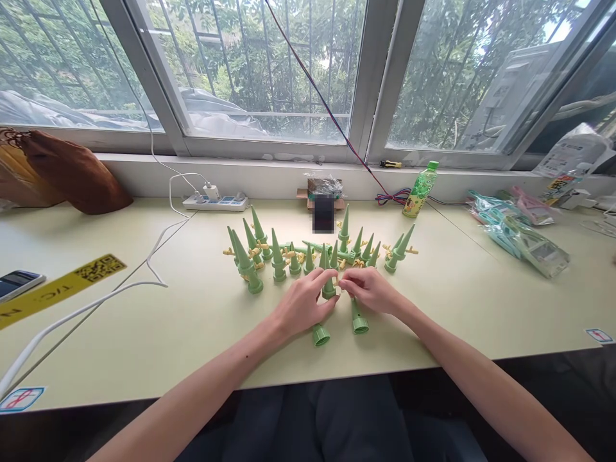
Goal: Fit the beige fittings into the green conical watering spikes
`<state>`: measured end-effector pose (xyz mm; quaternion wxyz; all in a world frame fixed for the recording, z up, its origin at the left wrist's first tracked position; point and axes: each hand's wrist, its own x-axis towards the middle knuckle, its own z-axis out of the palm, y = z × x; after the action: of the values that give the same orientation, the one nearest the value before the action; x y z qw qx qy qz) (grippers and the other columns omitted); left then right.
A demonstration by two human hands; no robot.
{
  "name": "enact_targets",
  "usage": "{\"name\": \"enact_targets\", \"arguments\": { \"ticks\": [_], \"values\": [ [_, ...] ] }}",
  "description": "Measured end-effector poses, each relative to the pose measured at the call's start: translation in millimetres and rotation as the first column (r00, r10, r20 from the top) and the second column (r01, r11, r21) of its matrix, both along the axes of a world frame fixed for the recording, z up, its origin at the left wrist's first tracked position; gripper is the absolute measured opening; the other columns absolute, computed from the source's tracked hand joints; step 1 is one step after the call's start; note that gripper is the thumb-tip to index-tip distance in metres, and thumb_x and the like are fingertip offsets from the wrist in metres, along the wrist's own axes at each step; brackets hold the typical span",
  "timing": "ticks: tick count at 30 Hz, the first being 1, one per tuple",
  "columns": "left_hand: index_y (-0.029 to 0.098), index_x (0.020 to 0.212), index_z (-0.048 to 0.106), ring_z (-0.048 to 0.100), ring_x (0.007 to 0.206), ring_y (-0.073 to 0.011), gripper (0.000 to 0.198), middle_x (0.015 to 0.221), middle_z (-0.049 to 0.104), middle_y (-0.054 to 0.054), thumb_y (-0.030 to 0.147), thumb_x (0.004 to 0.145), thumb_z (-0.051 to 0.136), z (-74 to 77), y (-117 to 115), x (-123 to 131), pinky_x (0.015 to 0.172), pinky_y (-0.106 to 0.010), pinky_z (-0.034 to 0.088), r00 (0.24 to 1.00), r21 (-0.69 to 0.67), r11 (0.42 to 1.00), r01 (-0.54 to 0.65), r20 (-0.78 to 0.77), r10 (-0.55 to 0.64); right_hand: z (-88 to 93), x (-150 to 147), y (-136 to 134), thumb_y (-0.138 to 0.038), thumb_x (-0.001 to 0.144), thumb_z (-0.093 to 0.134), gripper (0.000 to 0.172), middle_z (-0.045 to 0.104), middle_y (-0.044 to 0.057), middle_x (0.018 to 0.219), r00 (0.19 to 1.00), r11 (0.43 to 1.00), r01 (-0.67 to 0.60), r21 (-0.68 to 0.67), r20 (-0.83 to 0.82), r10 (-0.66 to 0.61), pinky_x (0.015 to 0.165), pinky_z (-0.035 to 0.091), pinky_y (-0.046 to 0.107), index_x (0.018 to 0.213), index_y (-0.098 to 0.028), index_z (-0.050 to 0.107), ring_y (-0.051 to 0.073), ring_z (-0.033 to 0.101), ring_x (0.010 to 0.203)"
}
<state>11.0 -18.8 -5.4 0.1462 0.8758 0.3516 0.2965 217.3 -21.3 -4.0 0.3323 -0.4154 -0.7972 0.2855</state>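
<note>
A green plastic plant watering spike (pixel 329 289) stands upright, cap end down, in the fingers of my left hand (pixel 302 300). Closed in a pinch at the spike's right side is my right hand (pixel 369 290). Its fingertips are on a small yellow valve (pixel 337 281), mostly hidden by them. Two more spikes lie toward me with open cap ends facing the front edge: one cap (pixel 321 335) below my left hand, another spike (pixel 360 319) under my right hand. Behind my hands stand several green spikes (pixel 278 256) with yellow side valves, and a few lie flat among them.
A dark pixelated block (pixel 323 213) stands before a small box at the back. Around it are a power strip (pixel 215 203), a green-capped bottle (pixel 420 190) and plastic-wrapped packs (pixel 524 237). A white cable (pixel 91 294) and a yellow strip (pixel 62 290) cross the left side.
</note>
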Motion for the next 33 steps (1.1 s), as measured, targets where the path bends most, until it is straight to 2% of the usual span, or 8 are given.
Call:
{"name": "enact_targets", "arguments": {
  "ticks": [6,9,12,18,24,26,30,33],
  "values": [
    [0.022,0.116,0.057,0.051,0.057,-0.0089,0.031,0.097,0.064,-0.001,0.024,0.086,0.062,0.6,0.0,0.2,0.061,-0.026,0.045,1.000,0.005,1.000,-0.001,0.004,0.001,-0.9,-0.1,0.4,-0.042,0.099,0.042,0.046,0.046,-0.003,0.054,1.000,1.000,0.003,0.005,0.017,-0.003,0.053,0.032,0.025,0.061,-0.018,0.047,0.010,0.038,0.051],
    [0.022,0.118,0.057,0.052,0.058,-0.0091,0.031,0.100,0.064,-0.002,0.025,0.087,0.061,1.2,0.2,0.3,0.062,-0.026,0.046,1.000,-0.003,1.000,-0.013,0.002,0.013,-1.9,0.2,0.2,-0.043,0.095,0.052,0.032,0.055,-0.001,0.064,0.999,1.000,0.020,-0.021,-0.039,-0.021,0.052,0.033,0.025,0.076,-0.017,0.057,0.011,0.041,0.054],
    [0.023,0.118,0.056,0.052,0.058,-0.0094,0.031,0.100,0.064,-0.002,0.025,0.087,0.060,1.0,0.3,0.2,0.061,-0.027,0.046,1.000,-0.005,1.000,-0.021,-0.006,0.021,-2.3,0.5,-0.2,-0.041,0.091,0.059,0.024,0.059,0.001,0.073,0.997,0.999,0.024,-0.036,-0.071,-0.027,0.052,0.035,0.025,0.087,-0.018,0.060,0.011,0.042,0.056],
    [0.023,0.118,0.057,0.053,0.059,-0.0098,0.032,0.096,0.065,-0.001,0.024,0.086,0.061,0.0,-0.2,0.0,0.061,-0.026,0.045,1.000,0.007,1.000,-0.009,-0.004,0.009,-1.8,0.9,0.3,-0.042,0.095,0.052,0.032,0.047,-0.003,0.059,0.999,1.000,0.021,0.005,-0.030,-0.020,0.051,0.030,0.025,0.073,-0.018,0.056,0.011,0.035,0.054],
    [0.023,0.117,0.058,0.052,0.059,-0.0099,0.031,0.096,0.064,-0.001,0.025,0.086,0.062,1.4,-0.6,0.3,0.061,-0.026,0.045,1.000,-0.008,1.000,-0.007,-0.015,0.007,-0.4,-0.3,-0.2,-0.039,0.099,0.044,0.043,0.038,-0.004,0.054,1.000,0.999,0.009,0.040,0.026,-0.010,0.052,0.029,0.026,0.061,-0.018,0.044,0.010,0.033,0.051],
    [0.023,0.117,0.057,0.053,0.059,-0.0099,0.031,0.097,0.064,-0.001,0.025,0.086,0.062,1.9,-0.6,0.3,0.062,-0.026,0.046,1.000,-0.012,1.000,-0.010,-0.006,0.010,-0.2,-0.4,-0.8,-0.039,0.099,0.044,0.041,0.042,-0.003,0.055,1.000,0.999,0.018,0.033,0.022,-0.019,0.052,0.029,0.026,0.064,-0.018,0.048,0.010,0.034,0.052],
    [0.022,0.118,0.058,0.053,0.059,-0.0097,0.031,0.099,0.065,-0.002,0.024,0.088,0.059,2.0,-0.5,0.4,0.061,-0.026,0.046,1.000,-0.006,1.000,-0.011,0.010,0.011,-0.3,0.0,-1.4,-0.042,0.094,0.054,0.027,0.057,0.000,0.069,1.000,1.000,0.026,0.011,-0.017,-0.025,0.052,0.033,0.025,0.085,-0.018,0.061,0.011,0.039,0.055],
    [0.022,0.119,0.058,0.054,0.060,-0.0104,0.031,0.098,0.065,-0.003,0.023,0.088,0.058,1.8,-0.3,0.3,0.061,-0.026,0.046,1.000,0.004,1.000,-0.016,-0.006,0.016,-1.5,0.5,-0.9,-0.041,0.093,0.057,0.024,0.058,0.000,0.070,0.999,1.000,0.019,0.013,-0.031,-0.019,0.052,0.034,0.025,0.087,-0.018,0.062,0.011,0.039,0.055]
  ]
}}
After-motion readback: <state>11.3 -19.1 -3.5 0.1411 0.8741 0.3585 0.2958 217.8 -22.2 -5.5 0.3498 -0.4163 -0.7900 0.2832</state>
